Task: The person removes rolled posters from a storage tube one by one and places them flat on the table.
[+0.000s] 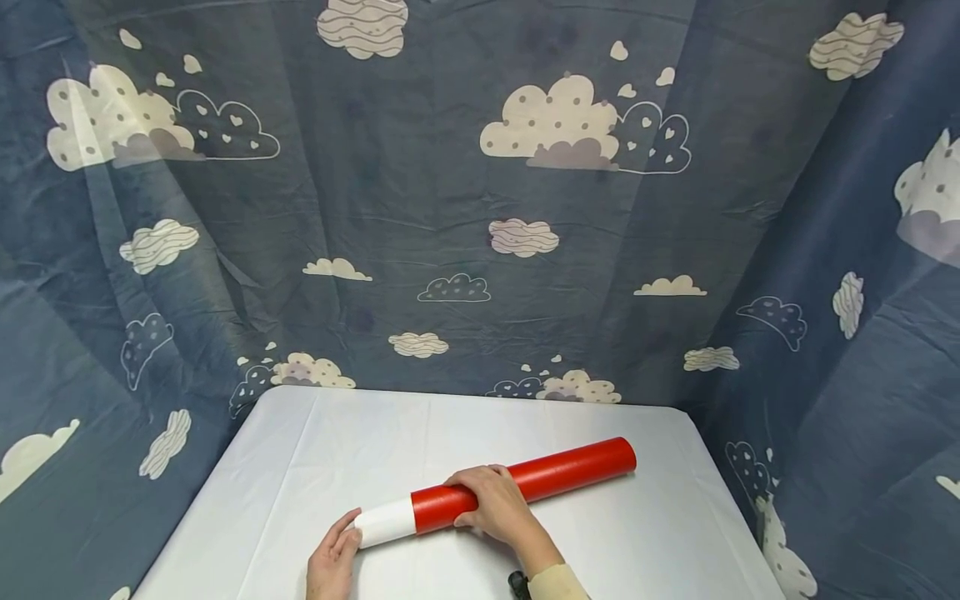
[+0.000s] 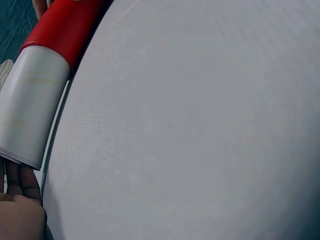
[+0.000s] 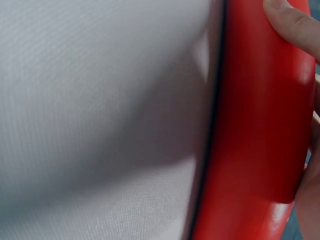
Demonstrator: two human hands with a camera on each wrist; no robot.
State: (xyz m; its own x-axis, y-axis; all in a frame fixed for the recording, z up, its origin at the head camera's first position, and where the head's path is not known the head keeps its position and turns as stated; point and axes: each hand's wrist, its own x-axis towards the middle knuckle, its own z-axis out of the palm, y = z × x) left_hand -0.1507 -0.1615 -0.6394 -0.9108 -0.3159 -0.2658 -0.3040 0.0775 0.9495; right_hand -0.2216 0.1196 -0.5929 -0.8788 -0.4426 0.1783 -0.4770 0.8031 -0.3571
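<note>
Step in hand: a white roll (image 1: pixel 386 522) is seen sticking out of the left end of a red tube (image 1: pixel 577 469); the roll seems to be worked along the tube, though whether inward or outward cannot be told.
Next move: a steady tube is called for, it is judged, with the roll eased along the same line so that its layered edge is not crumpled.
Right hand (image 1: pixel 498 503): wrapped over the tube, left of its middle, with the tube grasped between thumb and fingers.
Left hand (image 1: pixel 332 565): placed at the roll's left end, thumb on the near side; the fingertips are partly hidden in the left wrist view, so whether the rim is pinched or only pressed cannot be told.
Tube and roll: laid slantwise across the table (image 1: pixel 675 533), near its middle, the roll's end to the left and nearer, the tube's free end to the right and farther.
Count: one tube, one roll, two hands, one table, one cream sleeve (image 1: pixel 558 583) and one small dark object (image 1: pixel 517 585) by the right wrist, cut off by the frame. The roll's layers cannot be counted.
Behind: one blue, cloud-patterned cloth (image 1: pixel 420 200) is hung.
</note>
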